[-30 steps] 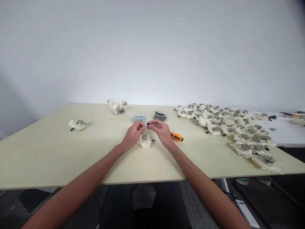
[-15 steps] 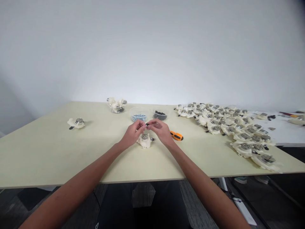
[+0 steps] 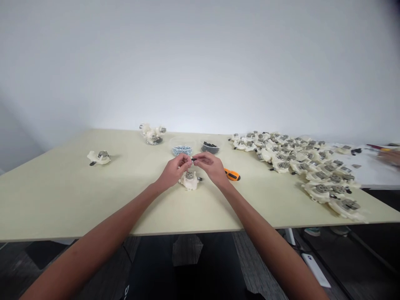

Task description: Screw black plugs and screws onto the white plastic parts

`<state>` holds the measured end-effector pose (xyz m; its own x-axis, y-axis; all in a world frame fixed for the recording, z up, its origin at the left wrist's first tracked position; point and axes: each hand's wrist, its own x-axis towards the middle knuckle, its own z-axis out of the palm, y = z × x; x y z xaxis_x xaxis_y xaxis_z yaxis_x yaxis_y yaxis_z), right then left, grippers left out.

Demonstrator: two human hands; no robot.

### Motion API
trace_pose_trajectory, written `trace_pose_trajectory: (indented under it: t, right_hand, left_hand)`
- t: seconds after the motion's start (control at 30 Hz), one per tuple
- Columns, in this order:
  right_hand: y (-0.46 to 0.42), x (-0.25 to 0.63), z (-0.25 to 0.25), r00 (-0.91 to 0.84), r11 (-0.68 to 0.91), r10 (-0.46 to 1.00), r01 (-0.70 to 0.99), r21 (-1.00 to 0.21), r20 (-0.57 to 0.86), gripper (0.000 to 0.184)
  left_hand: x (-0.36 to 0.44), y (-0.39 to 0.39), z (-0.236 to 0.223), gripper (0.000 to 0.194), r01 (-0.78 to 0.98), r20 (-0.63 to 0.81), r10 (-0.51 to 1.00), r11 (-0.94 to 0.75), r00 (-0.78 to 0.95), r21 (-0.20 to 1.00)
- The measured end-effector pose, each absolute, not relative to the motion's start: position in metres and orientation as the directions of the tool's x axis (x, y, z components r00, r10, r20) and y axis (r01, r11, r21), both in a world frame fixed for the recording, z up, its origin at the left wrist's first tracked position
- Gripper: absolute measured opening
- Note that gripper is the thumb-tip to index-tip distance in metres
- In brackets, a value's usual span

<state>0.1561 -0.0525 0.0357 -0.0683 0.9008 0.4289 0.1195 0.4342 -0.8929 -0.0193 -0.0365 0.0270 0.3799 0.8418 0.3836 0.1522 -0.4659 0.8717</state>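
Observation:
Just above the middle of the table, my left hand [image 3: 175, 170] and my right hand [image 3: 211, 167] meet fingertip to fingertip, both in a pinch. Between them is a small black part [image 3: 193, 159], held by the right fingers. A tiny silvery piece shows at the left fingertips, too small to make out fully. Below the hands a cream plastic housing [image 3: 189, 183] lies on the table, with a grey round motor-like part on top and a black tab at its right side. An orange and black screwdriver handle [image 3: 232, 175] lies beside my right wrist, partly hidden.
Behind my hands stand a clear bowl of small silvery screws [image 3: 182, 150] and a bowl of black parts [image 3: 210, 147]. Several housings [image 3: 283, 165] crowd the right side. One housing [image 3: 99, 157] lies at left; more are heaped [image 3: 152, 132] at the back. Another person's hand [image 3: 389, 157] shows far right.
My hands keep their pinch around the small parts, with only slight finger movement. The view has tilted slightly. Another person's hand has come in at the far right.

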Motion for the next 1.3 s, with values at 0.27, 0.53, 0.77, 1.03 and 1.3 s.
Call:
trace_pose_trajectory:
  t: [0.27, 0.53, 0.77, 1.03, 1.3]
  right_hand:
    - [-0.053, 0.1563, 0.0349, -0.159, 0.445, 0.889, 0.078, -0.892, 0.43, 0.025]
    - [-0.0534, 0.1558, 0.0377, -0.13, 0.432, 0.9, 0.122, -0.894, 0.417, 0.024]
    - [-0.054, 0.1553, 0.039, -0.095, 0.399, 0.917, 0.138, -0.907, 0.389, 0.025]
    - [-0.0518, 0.1562, 0.0355, -0.093, 0.404, 0.914, 0.106, -0.909, 0.395, 0.025]
    - [-0.0525, 0.1565, 0.0355, -0.14, 0.396, 0.912, 0.057, -0.917, 0.385, 0.021]
  left_hand:
    - [-0.0206, -0.0344, 0.0273, 0.024, 0.206, 0.391, 0.838, -0.49, 0.381, 0.847]
    - [-0.019, -0.0357, 0.0253, 0.025, 0.229, 0.4, 0.837, -0.501, 0.373, 0.834]
    - [-0.019, -0.0384, 0.0276, 0.025, 0.248, 0.419, 0.835, -0.517, 0.357, 0.819]
    - [-0.0186, -0.0375, 0.0255, 0.023, 0.25, 0.443, 0.828, -0.536, 0.344, 0.807]
    - [-0.0188, -0.0349, 0.0219, 0.023, 0.197, 0.452, 0.821, -0.536, 0.347, 0.821]
